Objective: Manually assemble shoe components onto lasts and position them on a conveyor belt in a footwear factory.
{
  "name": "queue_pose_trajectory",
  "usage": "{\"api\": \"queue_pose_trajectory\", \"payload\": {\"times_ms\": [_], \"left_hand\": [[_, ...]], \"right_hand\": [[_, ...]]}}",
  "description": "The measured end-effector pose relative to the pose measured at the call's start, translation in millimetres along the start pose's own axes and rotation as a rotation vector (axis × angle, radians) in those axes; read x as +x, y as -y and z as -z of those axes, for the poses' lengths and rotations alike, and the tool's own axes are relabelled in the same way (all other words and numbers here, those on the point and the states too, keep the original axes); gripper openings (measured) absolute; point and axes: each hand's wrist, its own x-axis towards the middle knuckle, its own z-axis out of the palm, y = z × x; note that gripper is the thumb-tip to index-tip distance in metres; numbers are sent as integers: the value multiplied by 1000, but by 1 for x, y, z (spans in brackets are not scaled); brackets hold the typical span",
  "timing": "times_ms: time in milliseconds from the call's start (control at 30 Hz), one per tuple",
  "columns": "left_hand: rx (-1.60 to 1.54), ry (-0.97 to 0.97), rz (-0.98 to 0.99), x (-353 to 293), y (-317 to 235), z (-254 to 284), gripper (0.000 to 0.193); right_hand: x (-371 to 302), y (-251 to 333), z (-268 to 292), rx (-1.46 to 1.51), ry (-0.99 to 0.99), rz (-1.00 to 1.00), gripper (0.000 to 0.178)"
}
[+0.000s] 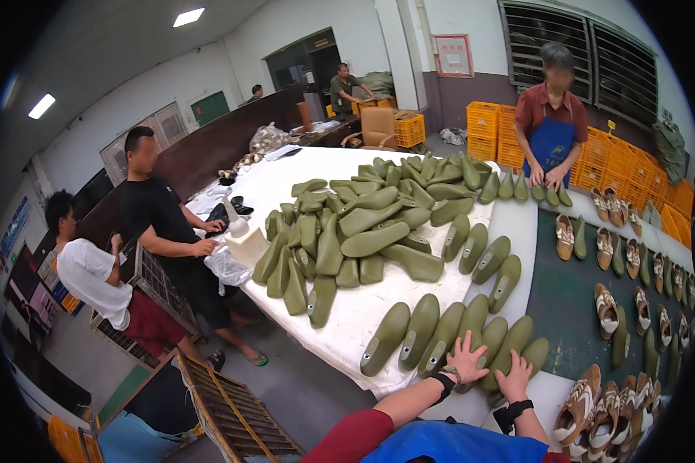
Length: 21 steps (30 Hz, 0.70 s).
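Note:
My left hand (466,361) lies with fingers spread over the heel ends of green shoe lasts (444,337) at the table's near edge. Just to its right, my right hand (513,379) rests its fingers, parted, on the near end of another green last (510,349). Both hands touch the lasts; neither has one lifted. These lasts stand side by side in a row, toes pointing away from me. Beyond them, a large heap of similar green lasts (374,220) covers the white tabletop (324,332).
To the right, a dark green conveyor belt (556,309) carries brown-and-white shoes (606,309) and lasts. Across it, a person in a blue apron (550,143) handles lasts. Two people stand left of the table near a white bottle (243,239). A slatted rack (228,405) is at lower left.

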Motion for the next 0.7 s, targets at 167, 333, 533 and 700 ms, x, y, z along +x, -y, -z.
{"api": "queue_pose_trajectory", "payload": {"times_ms": [167, 333, 533, 700], "left_hand": [[-3, -24, -7, -1, -2, 5, 71], [3, -91, -21, -1, 3, -1, 69], [55, -144, -47, -3, 1, -9, 67], [43, -157, -101, -4, 7, -6, 70]], "right_hand": [[-3, -33, -3, 309, -230, 52, 74], [-31, -6, 33, -19, 86, -214, 69], [-24, -6, 33, -6, 286, -225, 84], [-30, -1, 45, -139, 371, -193, 79]]}}
